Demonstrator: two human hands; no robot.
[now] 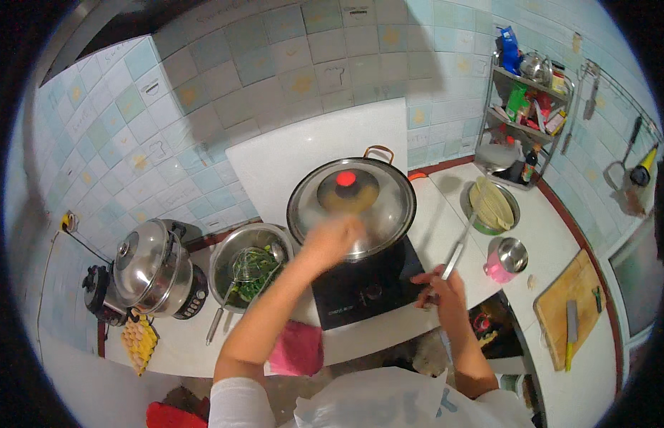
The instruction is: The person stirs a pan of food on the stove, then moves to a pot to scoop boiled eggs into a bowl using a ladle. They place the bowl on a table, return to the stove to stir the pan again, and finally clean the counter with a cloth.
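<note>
My left hand (337, 241), blurred, is over the near part of a large wok's glass-and-metal lid (385, 214); its fingers look curled, and whether they touch anything is hidden. The lid has a red-topped knob (346, 178) and lies on the wok, which stands on a black induction cooker (359, 305). My right hand (441, 289), to the right of the cooker, holds a long metal-handled utensil (460, 246) slanting up and away, its head near the shelf. To the left, a steel bowl (217, 267) contains leafy greens (254, 278), a wire skimmer (249, 265) and a ladle.
A steamer pot (147, 267) and egg tray (139, 342) stand left. A pink cloth (297, 348) hangs over the front edge. To the right are a bowl with a yellow-green strainer (491, 203), a pink-and-steel mug (506, 262), a cutting board (562, 305) with a knife (571, 326), and a shelf rack (530, 125).
</note>
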